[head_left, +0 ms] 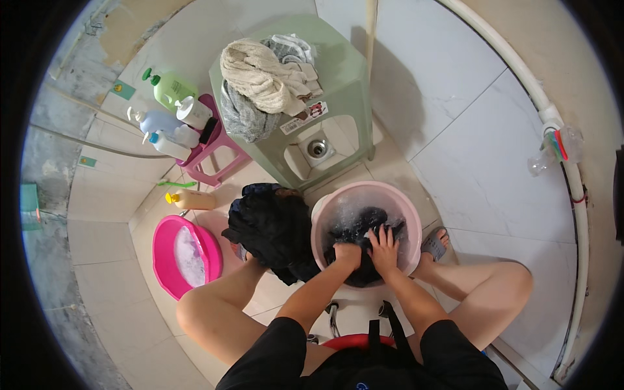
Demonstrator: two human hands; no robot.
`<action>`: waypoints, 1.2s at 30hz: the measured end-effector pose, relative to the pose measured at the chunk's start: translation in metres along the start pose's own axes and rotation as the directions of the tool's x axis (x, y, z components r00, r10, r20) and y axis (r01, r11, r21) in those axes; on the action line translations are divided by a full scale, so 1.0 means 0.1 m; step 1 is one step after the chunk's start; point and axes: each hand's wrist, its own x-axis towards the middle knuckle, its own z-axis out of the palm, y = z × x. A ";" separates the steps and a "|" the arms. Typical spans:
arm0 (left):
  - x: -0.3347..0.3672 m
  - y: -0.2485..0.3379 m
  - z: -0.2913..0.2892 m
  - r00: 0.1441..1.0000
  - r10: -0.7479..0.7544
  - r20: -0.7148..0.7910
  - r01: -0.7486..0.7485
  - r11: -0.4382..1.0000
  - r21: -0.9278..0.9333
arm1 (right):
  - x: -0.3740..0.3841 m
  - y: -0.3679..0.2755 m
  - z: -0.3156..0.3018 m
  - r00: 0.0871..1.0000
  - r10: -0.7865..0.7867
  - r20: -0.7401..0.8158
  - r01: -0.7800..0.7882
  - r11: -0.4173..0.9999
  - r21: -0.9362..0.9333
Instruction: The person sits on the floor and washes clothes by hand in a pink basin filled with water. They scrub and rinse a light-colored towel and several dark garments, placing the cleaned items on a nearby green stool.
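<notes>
A pale pink basin stands on the floor between my feet, with water and soaked black clothing in it. My left hand is closed on the black cloth at the basin's near left; its fingertips are hidden in the fabric. Beside it my right hand lies on the same cloth, palm down with the fingers spread. Just left of the basin is a heap of dark clothes, close to my left foot.
A bright pink basin holding suds is at the left, near a yellow-capped bottle. Several pump bottles crowd a pink stool. Beige and grey cloths lie on a green stool. A floor drain shows through its opening.
</notes>
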 end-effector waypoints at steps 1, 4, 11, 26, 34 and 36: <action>-0.05 0.01 -0.20 0.987 -0.026 -0.161 0.001 0.988 -0.153 | -0.03 0.10 0.08 0.996 -0.066 0.055 0.065 0.997 0.031; 0.08 -0.22 -0.21 0.816 -0.086 -0.572 -0.072 0.966 -0.249 | 0.11 0.43 0.34 0.893 -0.291 0.344 0.343 0.934 -0.101; 0.50 -0.30 0.19 0.955 -0.155 -0.251 -0.067 0.713 -0.698 | 0.41 0.15 0.81 0.766 0.642 -0.012 -0.630 0.754 0.186; -0.16 -0.16 -0.10 0.706 -0.681 -0.196 -0.469 -0.243 -0.849 | 0.76 -0.39 -0.44 0.856 0.484 -0.180 -0.394 0.838 0.378; -0.14 -0.26 0.29 0.802 -0.240 -0.547 0.100 0.956 -0.274 | 0.41 -0.22 -0.05 0.971 0.182 -0.155 -0.185 0.983 -0.006; 0.03 -0.19 0.44 0.895 -0.166 -0.415 0.125 0.984 -0.125 | 0.21 -0.25 0.07 0.998 0.066 -0.022 -0.067 0.996 -0.058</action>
